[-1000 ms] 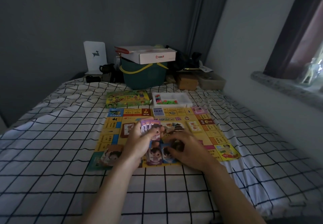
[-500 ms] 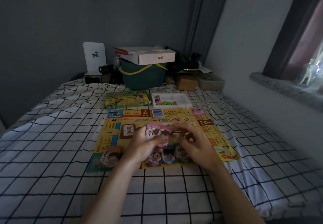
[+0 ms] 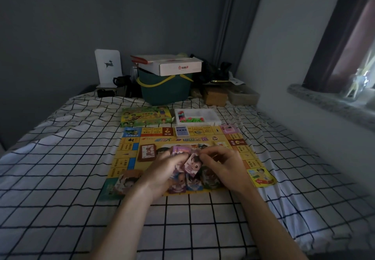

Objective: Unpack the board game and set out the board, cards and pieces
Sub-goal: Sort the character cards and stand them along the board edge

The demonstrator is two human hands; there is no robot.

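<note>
The yellow game board [image 3: 251, 158] lies flat on the checked bedsheet. Above its middle my left hand [image 3: 166, 168] holds a stack of character cards [image 3: 179, 151]. My right hand [image 3: 221, 165] pinches the top edge of one purple character card [image 3: 192, 165] drawn partly off that stack. Three character cards [image 3: 192, 184] lie in a row along the board's near edge, and another [image 3: 127, 180] lies at the near left corner. A brown card deck [image 3: 147, 153] and a blue card deck [image 3: 181, 131] rest on the board.
Beyond the board sit the green game box [image 3: 145, 115] and a white tray [image 3: 211, 115] of coloured pieces. A green basket [image 3: 164, 89] topped by a white carton, a cardboard box [image 3: 215, 96] and other clutter line the bed's head. A wall and window sill [image 3: 324, 101] bound the right side.
My right hand rose from the cards on the board's near edge to the stack in my left hand and now pulls one purple card off it.
</note>
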